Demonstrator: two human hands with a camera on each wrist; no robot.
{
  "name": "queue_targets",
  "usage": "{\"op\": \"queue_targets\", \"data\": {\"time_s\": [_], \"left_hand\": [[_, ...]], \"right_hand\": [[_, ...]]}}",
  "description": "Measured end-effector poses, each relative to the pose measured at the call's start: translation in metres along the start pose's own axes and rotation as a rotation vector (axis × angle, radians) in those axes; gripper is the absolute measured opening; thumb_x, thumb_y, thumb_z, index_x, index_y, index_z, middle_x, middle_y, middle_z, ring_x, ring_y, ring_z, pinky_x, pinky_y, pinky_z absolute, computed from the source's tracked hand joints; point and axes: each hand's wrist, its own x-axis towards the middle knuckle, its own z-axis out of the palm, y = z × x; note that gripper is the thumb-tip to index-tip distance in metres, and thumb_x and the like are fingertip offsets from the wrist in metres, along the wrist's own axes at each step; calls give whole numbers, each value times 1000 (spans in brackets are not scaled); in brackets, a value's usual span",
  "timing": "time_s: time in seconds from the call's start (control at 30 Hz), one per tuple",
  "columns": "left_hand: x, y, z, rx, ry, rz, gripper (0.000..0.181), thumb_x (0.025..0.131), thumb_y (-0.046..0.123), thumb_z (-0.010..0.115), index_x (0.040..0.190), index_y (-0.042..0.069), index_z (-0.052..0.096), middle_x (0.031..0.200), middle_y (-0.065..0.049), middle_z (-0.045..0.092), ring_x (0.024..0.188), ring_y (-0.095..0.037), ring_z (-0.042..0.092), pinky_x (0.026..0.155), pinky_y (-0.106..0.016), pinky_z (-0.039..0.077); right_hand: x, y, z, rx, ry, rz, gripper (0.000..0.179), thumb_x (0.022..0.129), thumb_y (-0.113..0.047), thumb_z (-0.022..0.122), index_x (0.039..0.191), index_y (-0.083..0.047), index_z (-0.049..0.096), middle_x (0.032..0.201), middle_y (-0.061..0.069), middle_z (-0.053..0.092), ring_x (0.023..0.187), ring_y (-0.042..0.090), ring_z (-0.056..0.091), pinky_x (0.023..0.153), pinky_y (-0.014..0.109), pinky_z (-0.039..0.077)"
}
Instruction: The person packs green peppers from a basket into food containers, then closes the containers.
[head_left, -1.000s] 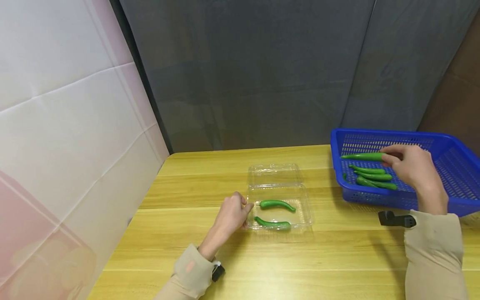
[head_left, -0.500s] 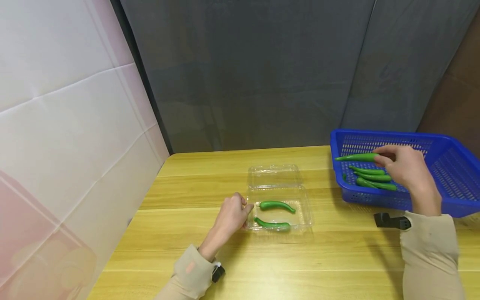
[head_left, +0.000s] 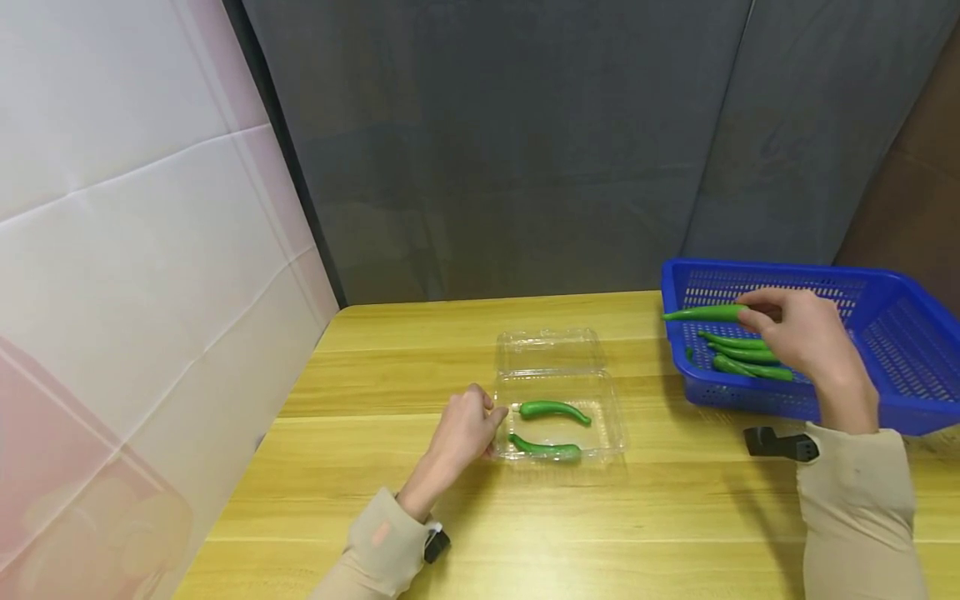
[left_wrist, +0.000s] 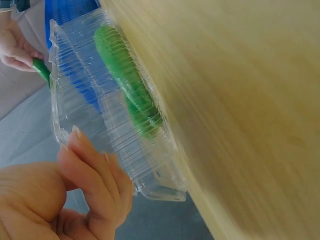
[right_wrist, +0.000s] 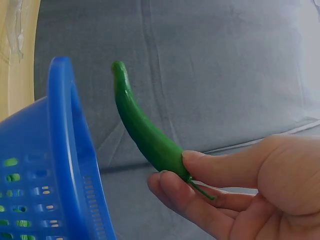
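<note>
Between the thumb and fingers of my right hand (head_left: 810, 337) is a green chili pepper (right_wrist: 145, 135), pinched near its stem end. The pepper is held above the left part of the blue basket (head_left: 795, 400), its tip pointing left. My left hand (head_left: 465, 425) pinches the left rim of an open clear plastic clamshell box (head_left: 611, 408) on the table. Two green peppers lie in the box's near half: a curved one (head_left: 551, 409) and another closer to the front (head_left: 546, 449). Several more peppers (head_left: 742, 354) lie in the basket.
The wooden table (head_left: 660, 517) carries both containers. A dark grey cloth (head_left: 487, 167) stands behind it, and a pale panel (head_left: 150, 250) rises along the left. The box's lid (head_left: 550, 354) lies folded back toward the cloth.
My right hand has moved a little left with the pepper, bringing the tip over the basket's left rim. The left hand and the box have stayed put.
</note>
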Motion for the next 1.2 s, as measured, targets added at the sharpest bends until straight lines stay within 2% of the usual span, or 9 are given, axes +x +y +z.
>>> {"op": "queue_targets", "data": {"time_s": [0.17,0.47,0.7,0.83,1.07,1.2], "left_hand": [[0,0,0,6,3,1,24,98,5,65,106,-16,56,59,-6,58,36,-7,55,35,-25,52],[1,0,0,-2,1,2,23,98,5,65,106,-15,56,59,-7,59,37,-7,55,35,-25,52],[1,1,0,-1,2,7,23,98,4,65,105,-16,56,60,-6,58,37,-7,55,35,-25,52],[1,1,0,-3,0,7,23,98,4,65,105,-16,56,59,-6,58,37,-7,55,35,-25,53],[0,1,0,-2,1,6,22,98,5,65,104,-15,56,60,-6,58,37,-7,55,35,-25,52],[1,1,0,2,4,3,22,98,5,65,104,-14,57,60,-6,58,37,-8,55,35,-25,52]], "right_hand": [[0,-2,1,-18,-8,-34,33,105,-18,57,124,8,63,106,29,70,99,51,63,81,65,49],[3,-8,1,-18,-45,-54,33,104,-20,59,123,7,64,114,32,67,102,50,63,83,64,50],[4,-11,5,-4,-74,-78,34,103,-21,60,120,8,65,110,29,69,100,48,66,85,63,51],[5,-13,8,1,-87,-94,32,102,-19,62,118,8,66,107,26,71,97,44,68,84,60,53],[7,-17,12,19,-113,-120,28,98,-17,66,114,7,68,102,22,72,95,39,70,81,47,57],[7,-18,14,25,-117,-137,25,97,-15,67,111,6,69,101,21,73,94,38,71,81,48,58]]}}
